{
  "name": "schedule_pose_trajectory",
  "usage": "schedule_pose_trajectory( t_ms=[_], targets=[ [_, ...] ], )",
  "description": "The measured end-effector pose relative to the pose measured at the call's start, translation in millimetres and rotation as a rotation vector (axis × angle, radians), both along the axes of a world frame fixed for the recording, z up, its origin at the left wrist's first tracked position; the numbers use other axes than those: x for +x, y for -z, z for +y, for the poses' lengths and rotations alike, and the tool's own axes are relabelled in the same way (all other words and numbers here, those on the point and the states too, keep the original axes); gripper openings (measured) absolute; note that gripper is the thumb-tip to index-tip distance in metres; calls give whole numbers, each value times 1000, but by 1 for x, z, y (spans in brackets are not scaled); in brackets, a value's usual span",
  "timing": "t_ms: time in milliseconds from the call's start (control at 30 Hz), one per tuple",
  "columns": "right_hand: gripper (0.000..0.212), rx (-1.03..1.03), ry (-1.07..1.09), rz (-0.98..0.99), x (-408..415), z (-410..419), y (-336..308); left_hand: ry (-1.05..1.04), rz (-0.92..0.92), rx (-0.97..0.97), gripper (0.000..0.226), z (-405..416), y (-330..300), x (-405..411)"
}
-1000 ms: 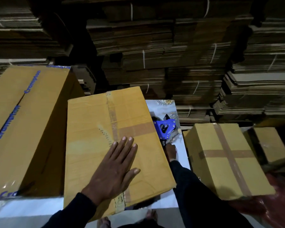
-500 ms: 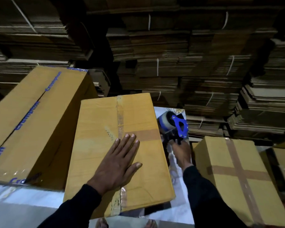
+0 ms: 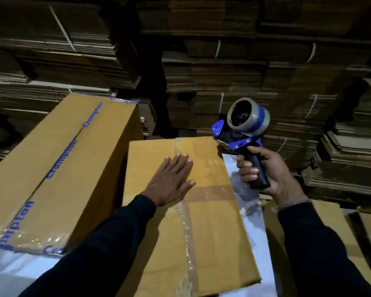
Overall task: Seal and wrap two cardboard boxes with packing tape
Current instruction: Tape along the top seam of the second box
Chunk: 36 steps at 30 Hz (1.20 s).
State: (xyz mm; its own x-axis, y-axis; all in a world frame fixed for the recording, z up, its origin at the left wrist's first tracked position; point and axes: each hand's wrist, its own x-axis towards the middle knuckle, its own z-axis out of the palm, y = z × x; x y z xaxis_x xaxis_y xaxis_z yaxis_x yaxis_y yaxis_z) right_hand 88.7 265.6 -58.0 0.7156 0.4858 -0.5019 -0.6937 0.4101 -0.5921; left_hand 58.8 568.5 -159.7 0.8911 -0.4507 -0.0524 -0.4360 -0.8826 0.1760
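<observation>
A yellow-brown cardboard box lies in front of me on a white surface, with tape strips crossing on its top. My left hand rests flat on the box top with straight fingers, over the lengthwise tape strip. My right hand grips the black handle of a blue tape dispenser, held up in the air above the box's far right corner. A roll of clear tape sits on the dispenser. A second taped box lies at the lower right, mostly hidden by my right sleeve.
A large box printed "Crompton" stands close on the left, touching or nearly touching the middle box. Tall stacks of flattened cardboard sheets fill the whole background. White sheeting covers the work surface.
My right hand has lifted the tape dispenser from beside the box's right side up above its far right corner. My left hand has slid a little toward the far end of the box top.
</observation>
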Motion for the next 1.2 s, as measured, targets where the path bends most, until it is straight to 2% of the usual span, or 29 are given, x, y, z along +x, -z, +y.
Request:
schedule_pose_trajectory(
  t_ms=[100, 300, 367, 433, 600, 800, 967, 1067, 1200],
  targets=[
    [35, 20, -29, 19, 8, 35, 1, -52, 7, -104, 78, 17, -2, 35],
    [37, 75, -62, 71, 22, 87, 12, -307, 261, -871, 57, 42, -14, 90],
    [37, 126, -68, 98, 25, 96, 14, -294, 335, -1095, 53, 50, -14, 101],
    [36, 168, -66, 119, 28, 103, 15, -250, 399, -1240, 54, 56, -18, 109],
    [31, 306, -33, 174, 30, 116, 22, -154, 450, -1369, 44, 61, -29, 115],
    [31, 389, 67, 201, 22, 137, 25, -238, 381, -1467, 37, 58, -23, 123],
    [36, 518, 114, 254, 15, 152, 27, -282, 378, -1556, 32, 57, -25, 125],
    [51, 542, 153, 262, 9, 158, 28, -296, 376, -1595, 30, 59, -25, 128],
    [38, 619, 227, 275, 5, 167, 29, -357, 339, -1650, 23, 52, -24, 126]
  ],
)
